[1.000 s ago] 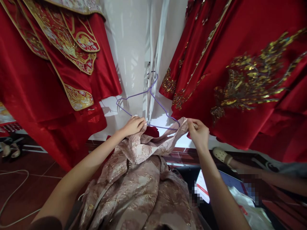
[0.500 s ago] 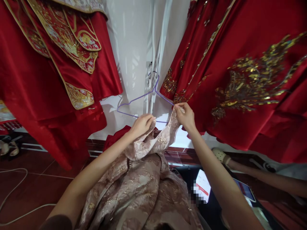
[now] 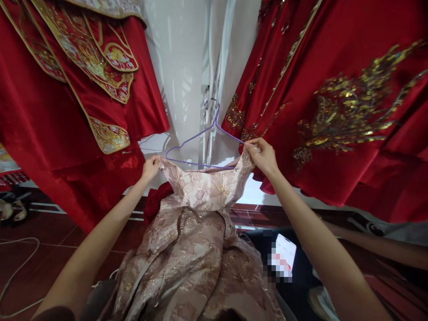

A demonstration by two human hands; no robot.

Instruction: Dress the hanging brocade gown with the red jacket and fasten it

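A pink-beige brocade dress (image 3: 200,240) with gold floral patterning spreads up from the bottom of the view. My left hand (image 3: 151,167) pinches the left corner of its top edge, and my right hand (image 3: 262,155) grips the right corner, so the bodice is stretched between them. Just behind the top edge hangs a purple wire hanger (image 3: 195,135), its hook up at a white pole. Its right shoulder meets the dress corner at my right hand; its left end lies close to my left hand. Fabric hides part of the lower bar.
Red embroidered garments hang at left (image 3: 147,89) and right (image 3: 334,178), before a white wall (image 3: 180,58). A lit phone (image 3: 284,254) lies on something dark at lower right. Another person's limb (image 3: 377,245) shows at far right. A white cable (image 3: 20,267) and shoes (image 3: 13,209) are at left.
My left hand has moved left from the middle, drawing the dress's top edge out wide along the hanger. My right hand has barely moved and keeps its grip.
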